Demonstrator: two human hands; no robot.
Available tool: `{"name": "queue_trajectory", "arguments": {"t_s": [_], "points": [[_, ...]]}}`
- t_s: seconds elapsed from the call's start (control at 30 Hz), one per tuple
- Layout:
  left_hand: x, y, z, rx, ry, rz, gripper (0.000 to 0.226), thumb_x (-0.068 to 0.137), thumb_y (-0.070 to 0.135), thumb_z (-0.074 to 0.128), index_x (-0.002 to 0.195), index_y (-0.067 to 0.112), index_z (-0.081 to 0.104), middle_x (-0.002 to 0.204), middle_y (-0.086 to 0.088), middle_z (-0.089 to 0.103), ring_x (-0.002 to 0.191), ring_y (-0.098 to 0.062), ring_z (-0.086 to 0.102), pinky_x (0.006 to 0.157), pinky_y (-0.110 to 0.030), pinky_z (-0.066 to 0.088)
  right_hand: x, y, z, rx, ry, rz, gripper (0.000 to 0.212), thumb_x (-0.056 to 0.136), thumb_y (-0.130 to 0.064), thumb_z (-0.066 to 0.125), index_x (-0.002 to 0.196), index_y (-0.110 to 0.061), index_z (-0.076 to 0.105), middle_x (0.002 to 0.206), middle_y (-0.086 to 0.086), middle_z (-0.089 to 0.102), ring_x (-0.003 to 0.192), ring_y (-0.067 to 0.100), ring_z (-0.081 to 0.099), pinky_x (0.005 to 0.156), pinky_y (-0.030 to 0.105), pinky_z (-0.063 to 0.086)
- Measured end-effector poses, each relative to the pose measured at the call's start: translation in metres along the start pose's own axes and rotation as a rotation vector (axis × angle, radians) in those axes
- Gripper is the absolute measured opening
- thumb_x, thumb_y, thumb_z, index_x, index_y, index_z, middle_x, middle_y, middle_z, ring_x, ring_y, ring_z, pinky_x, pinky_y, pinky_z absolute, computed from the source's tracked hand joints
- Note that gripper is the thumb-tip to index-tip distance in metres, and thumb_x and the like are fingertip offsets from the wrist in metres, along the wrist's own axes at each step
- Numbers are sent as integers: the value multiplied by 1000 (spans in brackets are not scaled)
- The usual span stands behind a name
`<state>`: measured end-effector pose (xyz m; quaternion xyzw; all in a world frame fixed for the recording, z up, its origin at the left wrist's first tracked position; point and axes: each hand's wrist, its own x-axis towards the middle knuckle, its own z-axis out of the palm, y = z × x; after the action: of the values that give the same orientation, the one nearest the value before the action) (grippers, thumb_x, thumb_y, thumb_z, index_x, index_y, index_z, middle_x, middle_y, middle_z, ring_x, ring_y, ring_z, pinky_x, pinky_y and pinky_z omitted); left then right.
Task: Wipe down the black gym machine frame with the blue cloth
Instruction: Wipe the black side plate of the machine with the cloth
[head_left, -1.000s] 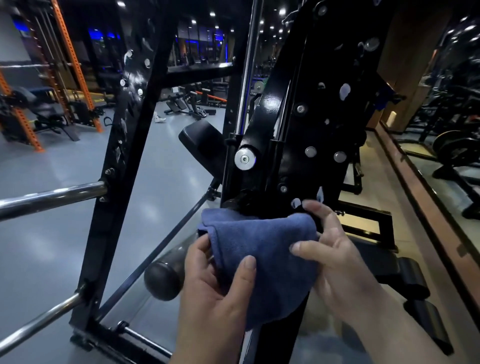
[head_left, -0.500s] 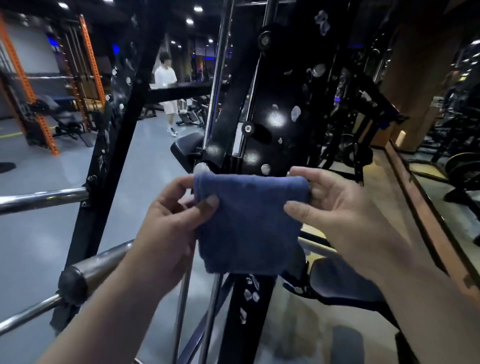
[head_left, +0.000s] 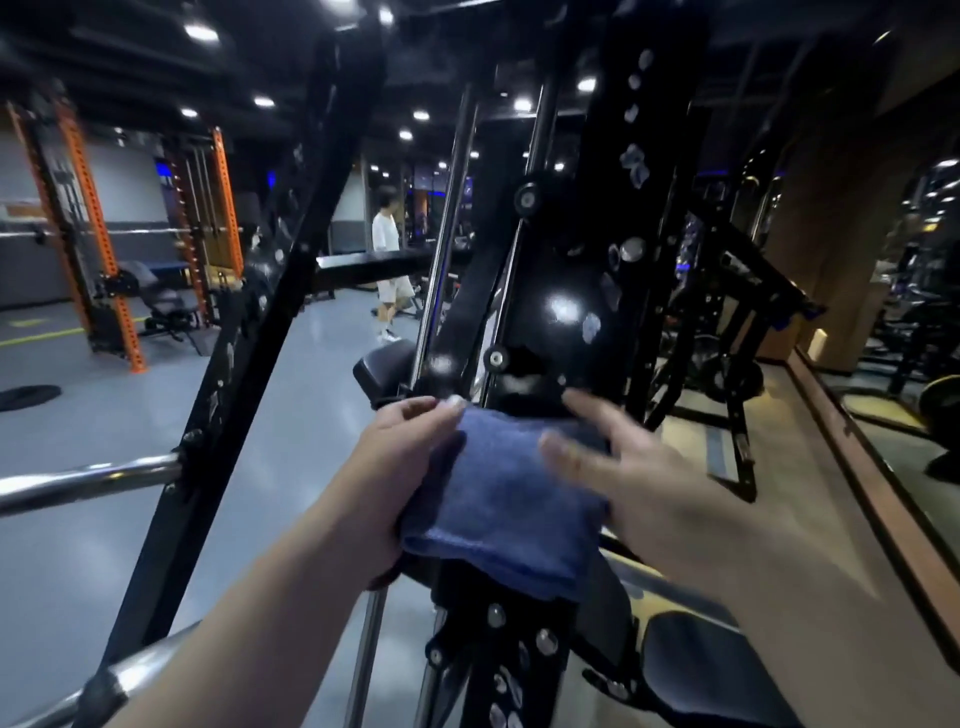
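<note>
Both hands on the blue cloth (head_left: 498, 504), centre of frame, in front of the black machine frame (head_left: 566, 291).
Left hand (head_left: 395, 467) grips the cloth's left edge: thumb over the upper left corner, fingers curled behind. Right hand (head_left: 654, 488) is at the cloth's right edge with its thumb across the front and its fingers fairly straight. It is motion-blurred, so can't tell if it pinches or just touches. Cloth is folded into a rough rectangle and hangs over the bolted upright just below centre, bottom edge loose. Frame upright runs from bottom centre to the top of the picture, glossy, with bolt heads and pale marks. Black pad (head_left: 387, 374) just above the left hand. Chrome bar (head_left: 88, 483) at left edge, joined to a second black upright. Orange rack (head_left: 104, 234) upper left. Person in a white shirt (head_left: 387, 260) on the grey floor, far behind.
</note>
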<state>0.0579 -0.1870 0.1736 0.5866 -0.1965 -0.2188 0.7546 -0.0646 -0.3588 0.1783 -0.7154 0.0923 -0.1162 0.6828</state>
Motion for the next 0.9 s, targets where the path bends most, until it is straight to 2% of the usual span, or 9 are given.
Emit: {"name": "queue_trajectory", "arguments": {"t_s": [0.07, 0.17, 0.23, 0.3, 0.47, 0.57, 0.67, 0.8, 0.9], "points": [[8, 6, -4, -71, -62, 5, 65, 64, 15, 84, 123, 6, 58, 106, -22, 72, 88, -32, 71, 79, -42, 55, -1, -4, 1, -448, -162, -22, 83, 62, -54, 93, 135, -41, 56, 135, -16, 64, 122, 2, 62, 110, 33, 48], [19, 19, 7, -79, -172, 53, 67, 60, -7, 82, 122, 9, 61, 103, -25, 74, 85, -35, 73, 70, -40, 60, 14, -10, 11, -840, -16, -228, 79, 68, -71, 79, 137, -49, 48, 152, -34, 18, 146, -6, 20, 121, 28, 30], [29, 34, 16, -169, -253, 120, 41, 70, -4, 76, 108, 8, 72, 101, -25, 73, 82, -33, 73, 65, -37, 61, 27, -14, 17, -645, 20, -381, 58, 80, -59, 77, 130, -49, 49, 144, -25, 40, 142, 3, 39, 114, 34, 41], [39, 51, 22, -231, -316, 196, 28, 74, -1, 74, 99, 10, 77, 99, -22, 74, 80, -28, 72, 63, -32, 61, 40, -16, 16, -559, 132, -493, 42, 86, -52, 72, 121, -41, 51, 121, -10, 61, 114, 8, 63, 95, 36, 54], [63, 100, 58, -142, -259, 364, 22, 93, 26, 65, 100, 8, 75, 84, -14, 70, 60, -19, 63, 44, -25, 51, 59, -59, 2, -642, 370, -649, 31, 94, -55, 51, 118, -35, 51, 105, -11, 60, 97, 5, 61, 81, 31, 50], [101, 123, 76, 133, 14, 741, 22, 94, 32, 60, 100, 18, 76, 97, -4, 75, 83, -14, 69, 72, -26, 56, 77, -107, -19, -701, 587, -748, 41, 101, -45, 50, 138, -29, 42, 122, -7, 57, 111, 9, 58, 93, 37, 48], [135, 139, 88, 504, 197, 1131, 31, 87, 21, 51, 107, 19, 75, 114, 7, 67, 109, -3, 59, 96, -9, 41, 91, -159, -47, -1162, 866, -714, 80, 104, -44, 41, 161, -19, -10, 144, 11, 44, 126, 31, 48, 107, 47, 36], [173, 144, 103, 775, 181, 1140, 45, 92, 23, 43, 128, 12, 68, 137, 0, 62, 131, -14, 53, 115, -24, 36, 127, -181, -76, -1705, 1013, -478, 75, 106, -35, 36, 159, -36, -17, 142, 21, 36, 123, 38, 44, 102, 47, 32], [190, 145, 108, 885, 116, 1064, 46, 102, 19, 42, 146, 14, 53, 156, -1, 45, 146, -13, 36, 123, -23, 21, 151, -174, -88, -1719, 918, -391, 69, 107, -46, 30, 159, -35, -15, 164, 23, -9, 154, 38, 0, 123, 50, 1]]}}
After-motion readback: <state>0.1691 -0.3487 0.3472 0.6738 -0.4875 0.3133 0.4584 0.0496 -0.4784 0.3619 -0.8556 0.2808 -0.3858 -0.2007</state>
